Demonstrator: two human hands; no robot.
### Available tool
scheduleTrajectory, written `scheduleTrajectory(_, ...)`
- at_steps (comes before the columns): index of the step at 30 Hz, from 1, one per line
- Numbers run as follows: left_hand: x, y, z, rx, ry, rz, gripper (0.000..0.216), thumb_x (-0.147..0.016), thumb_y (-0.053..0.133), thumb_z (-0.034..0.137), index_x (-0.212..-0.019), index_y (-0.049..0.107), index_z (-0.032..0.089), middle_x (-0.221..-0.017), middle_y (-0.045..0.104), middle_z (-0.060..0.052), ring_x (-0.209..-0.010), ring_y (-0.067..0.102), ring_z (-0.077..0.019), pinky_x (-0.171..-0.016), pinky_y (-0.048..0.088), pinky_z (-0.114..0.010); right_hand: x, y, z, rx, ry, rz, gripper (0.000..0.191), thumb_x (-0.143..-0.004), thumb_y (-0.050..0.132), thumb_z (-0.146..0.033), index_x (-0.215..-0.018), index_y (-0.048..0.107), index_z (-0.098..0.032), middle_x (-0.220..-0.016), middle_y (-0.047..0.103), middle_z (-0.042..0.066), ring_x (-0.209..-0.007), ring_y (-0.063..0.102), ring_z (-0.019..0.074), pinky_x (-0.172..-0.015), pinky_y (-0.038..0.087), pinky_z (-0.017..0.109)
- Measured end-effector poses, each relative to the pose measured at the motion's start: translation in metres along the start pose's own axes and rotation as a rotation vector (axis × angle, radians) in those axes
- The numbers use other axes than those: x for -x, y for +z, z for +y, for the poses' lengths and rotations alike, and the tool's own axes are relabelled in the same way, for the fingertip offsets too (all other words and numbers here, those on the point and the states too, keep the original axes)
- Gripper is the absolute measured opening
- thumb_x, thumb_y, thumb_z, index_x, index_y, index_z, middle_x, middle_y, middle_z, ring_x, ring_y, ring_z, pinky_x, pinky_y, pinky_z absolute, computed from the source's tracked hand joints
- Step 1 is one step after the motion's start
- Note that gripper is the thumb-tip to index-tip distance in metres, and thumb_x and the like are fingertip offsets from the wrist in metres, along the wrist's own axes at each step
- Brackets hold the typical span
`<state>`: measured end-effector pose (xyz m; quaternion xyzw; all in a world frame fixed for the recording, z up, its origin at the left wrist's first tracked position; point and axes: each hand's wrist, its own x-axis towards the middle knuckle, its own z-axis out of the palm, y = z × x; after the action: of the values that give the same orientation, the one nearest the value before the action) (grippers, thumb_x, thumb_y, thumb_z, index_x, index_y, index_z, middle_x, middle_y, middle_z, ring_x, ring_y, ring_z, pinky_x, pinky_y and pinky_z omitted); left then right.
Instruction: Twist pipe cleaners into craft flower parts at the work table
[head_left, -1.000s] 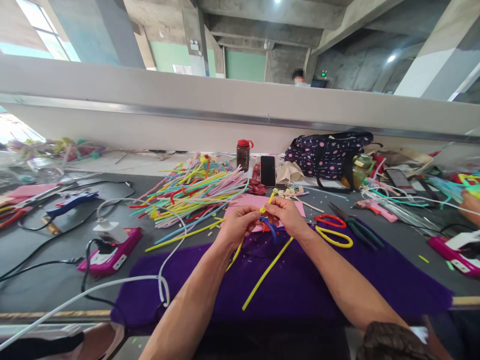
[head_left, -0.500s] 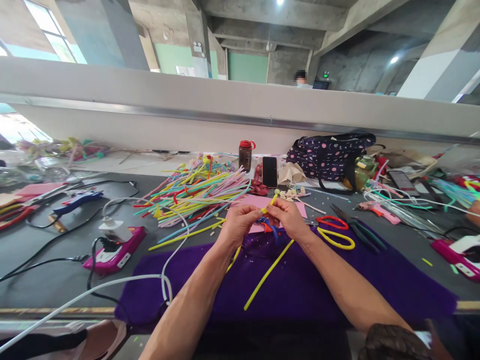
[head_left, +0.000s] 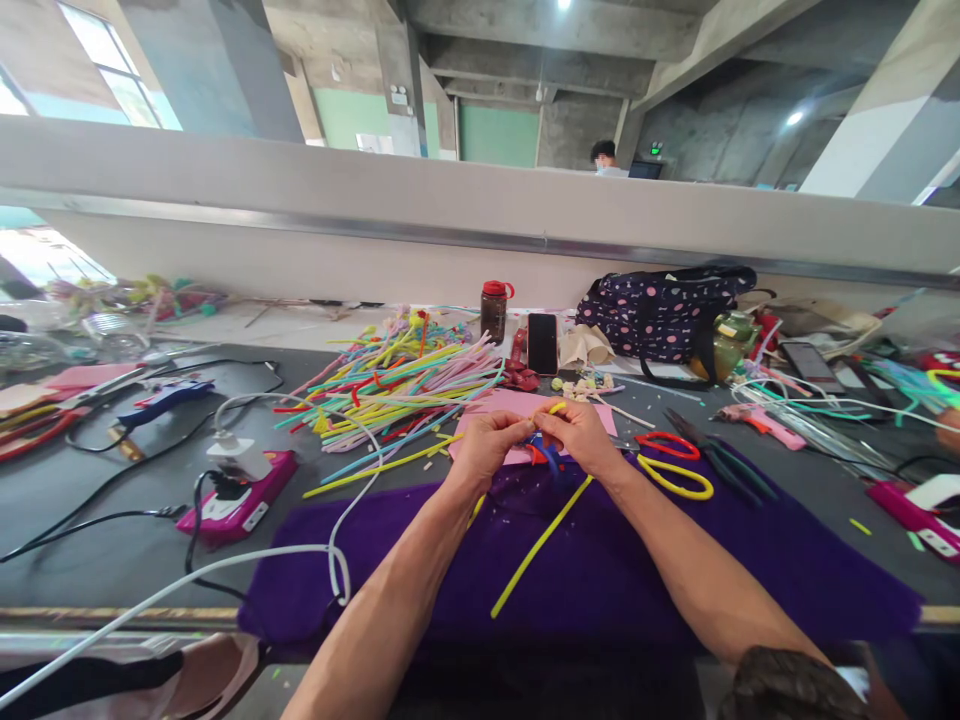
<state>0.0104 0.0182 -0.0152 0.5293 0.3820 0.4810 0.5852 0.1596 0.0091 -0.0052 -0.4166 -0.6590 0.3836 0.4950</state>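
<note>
My left hand (head_left: 487, 447) and my right hand (head_left: 577, 436) meet above a purple cloth (head_left: 600, 560), both pinching the same yellow pipe cleaner (head_left: 536, 548). Its short top end curls over my right fingers and its long tail slants down across the cloth toward me. A blue and a red piece (head_left: 541, 454) lie just under my fingers. Behind my hands is a pink sheet (head_left: 510, 405).
A heap of coloured pipe cleaners (head_left: 390, 390) lies left of centre. Scissors (head_left: 675, 465) and pliers (head_left: 716, 460) are to the right. Glue guns on pink stands (head_left: 232, 490), cables, a jar (head_left: 494, 310), a phone (head_left: 542, 343) and a dotted bag (head_left: 664, 310) stand around. Another person's head shows over the partition.
The top end of the yellow pipe cleaner has been bent from upright over to the right, across my right fingers. My hands stay together in the same spot.
</note>
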Motion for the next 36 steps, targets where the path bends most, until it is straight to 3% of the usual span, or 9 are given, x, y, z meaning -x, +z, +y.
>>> scheduleTrajectory(7, -0.002, -0.001, 0.000, 0.020, -0.019, 0.062, 0.020, -0.057, 0.069, 0.030, -0.061, 0.063, 0.012, -0.050, 0.054, 0.001, -0.042, 0.040, -0.0052, -0.039, 0.025, -0.018, -0.001, -0.001, 0.001, 0.053, -0.017, -0.024, 0.015, -0.075, 0.054, -0.028, -0.081, 0.064, -0.017, -0.052, 0.053, -0.002, -0.043, 0.045, 0.0096, -0.041, 0.033, 0.021)
scheduleTrajectory(10, 0.001, 0.000, 0.004, 0.065, -0.068, 0.055, 0.018, -0.057, 0.068, 0.030, -0.060, 0.061, 0.013, -0.040, 0.044, 0.005, -0.035, 0.033, -0.0035, -0.036, 0.020, -0.018, -0.001, -0.001, -0.001, 0.051, -0.042, -0.041, 0.015, -0.073, 0.058, -0.028, -0.082, 0.063, -0.018, -0.057, 0.056, -0.002, -0.048, 0.050, 0.0108, -0.043, 0.036, 0.021)
scheduleTrajectory(13, 0.005, -0.001, 0.008, 0.123, -0.137, 0.017, 0.017, -0.059, 0.066, 0.029, -0.062, 0.058, 0.014, -0.034, 0.031, 0.009, -0.030, 0.021, -0.0019, -0.033, 0.011, -0.019, 0.000, -0.001, -0.005, 0.071, -0.091, -0.055, 0.015, -0.073, 0.059, -0.029, -0.082, 0.063, -0.018, -0.065, 0.058, 0.000, -0.052, 0.052, 0.0111, -0.048, 0.039, 0.022)
scheduleTrajectory(17, 0.006, -0.006, 0.010, 0.187, -0.191, -0.076, 0.019, -0.061, 0.065, 0.030, -0.065, 0.054, 0.016, -0.036, 0.024, 0.011, -0.031, 0.016, -0.0015, -0.033, 0.006, -0.017, 0.002, 0.000, -0.007, 0.096, -0.160, -0.032, 0.016, -0.074, 0.058, -0.029, -0.083, 0.064, -0.018, -0.074, 0.061, 0.002, -0.059, 0.054, 0.0117, -0.055, 0.043, 0.023)
scheduleTrajectory(24, 0.004, -0.009, 0.008, 0.233, -0.199, -0.140, 0.030, -0.067, 0.060, 0.035, -0.054, 0.040, 0.017, -0.038, 0.024, 0.009, -0.032, 0.015, -0.0016, -0.032, 0.006, -0.018, 0.001, -0.001, -0.005, 0.048, -0.130, -0.043, 0.020, -0.071, 0.063, -0.031, -0.085, 0.064, -0.016, -0.068, 0.060, 0.001, -0.053, 0.052, 0.0098, -0.051, 0.042, 0.021)
scheduleTrajectory(36, 0.006, -0.007, 0.009, 0.167, -0.156, -0.114, 0.025, -0.065, 0.065, 0.037, -0.066, 0.054, 0.015, -0.036, 0.026, 0.010, -0.030, 0.016, -0.0014, -0.033, 0.004, -0.019, 0.002, 0.002, -0.007, -0.035, -0.050, -0.035, 0.021, -0.070, 0.062, -0.031, -0.085, 0.061, -0.016, -0.066, 0.058, -0.001, -0.051, 0.050, 0.0090, -0.045, 0.040, 0.019)
